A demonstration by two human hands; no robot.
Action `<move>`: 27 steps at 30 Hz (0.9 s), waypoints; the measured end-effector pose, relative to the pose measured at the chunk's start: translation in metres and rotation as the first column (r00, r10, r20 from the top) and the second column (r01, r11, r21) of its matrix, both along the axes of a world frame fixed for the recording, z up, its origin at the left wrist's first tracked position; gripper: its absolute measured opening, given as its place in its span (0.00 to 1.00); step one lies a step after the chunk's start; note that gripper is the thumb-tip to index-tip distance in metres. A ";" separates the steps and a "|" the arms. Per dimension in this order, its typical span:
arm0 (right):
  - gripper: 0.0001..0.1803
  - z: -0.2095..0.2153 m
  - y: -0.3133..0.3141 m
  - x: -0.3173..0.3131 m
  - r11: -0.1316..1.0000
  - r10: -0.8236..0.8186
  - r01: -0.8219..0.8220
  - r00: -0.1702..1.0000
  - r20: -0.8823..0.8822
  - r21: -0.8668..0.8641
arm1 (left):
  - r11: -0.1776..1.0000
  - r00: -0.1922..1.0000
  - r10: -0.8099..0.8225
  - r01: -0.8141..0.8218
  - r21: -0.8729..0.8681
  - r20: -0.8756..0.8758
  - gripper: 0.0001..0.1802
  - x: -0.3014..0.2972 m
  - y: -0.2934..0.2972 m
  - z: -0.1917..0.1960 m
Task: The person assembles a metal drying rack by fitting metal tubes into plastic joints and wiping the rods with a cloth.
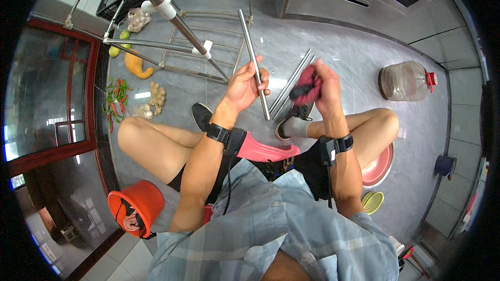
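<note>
My left hand (240,87) is closed around a thin shiny metal tube (249,47), which slants up and away from me between thumb and fingers. In my right hand (329,88) is a bunched dark-red and black cloth (306,84), slightly blurred and apart from that tube. Beneath the cloth, several loose metal tubes (288,84) lie side by side on the grey floor. Left of my hands stands a metal tube rack (188,30) with white plastic joints (202,49).
A pink stool (266,151) is between my legs. An orange bucket (155,200) sits left; a clear jug (409,82), pink basin (382,166) and green bowl (373,202) are right. Squash (136,65), peppers (117,98) and ginger (157,98) lie near the red-framed door (91,93).
</note>
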State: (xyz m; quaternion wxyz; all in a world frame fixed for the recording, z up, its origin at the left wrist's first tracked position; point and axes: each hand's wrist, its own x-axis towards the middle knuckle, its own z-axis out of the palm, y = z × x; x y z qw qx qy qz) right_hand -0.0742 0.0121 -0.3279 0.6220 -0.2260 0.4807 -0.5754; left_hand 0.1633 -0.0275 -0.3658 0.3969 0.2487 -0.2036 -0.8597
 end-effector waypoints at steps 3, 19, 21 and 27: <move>0.11 0.018 -0.012 0.005 0.978 -0.153 0.192 0.922 0.355 -0.079 | 0.996 0.974 -0.047 0.061 0.060 -0.220 0.21 0.000 0.010 0.007; 0.09 0.027 -0.025 0.042 0.826 -0.329 0.432 0.891 0.314 -0.362 | 0.977 0.801 -0.067 0.172 0.122 -0.595 0.18 -0.004 0.012 0.028; 0.10 0.039 -0.025 0.054 0.797 -0.362 0.433 0.901 0.240 -0.422 | 0.977 0.838 -0.036 0.144 0.158 -0.544 0.18 -0.008 0.012 0.030; 0.10 0.016 -0.023 0.107 0.826 -0.399 -0.132 0.550 -0.733 -0.549 | 0.948 0.943 0.192 -0.250 0.199 0.271 0.13 -0.037 0.025 0.042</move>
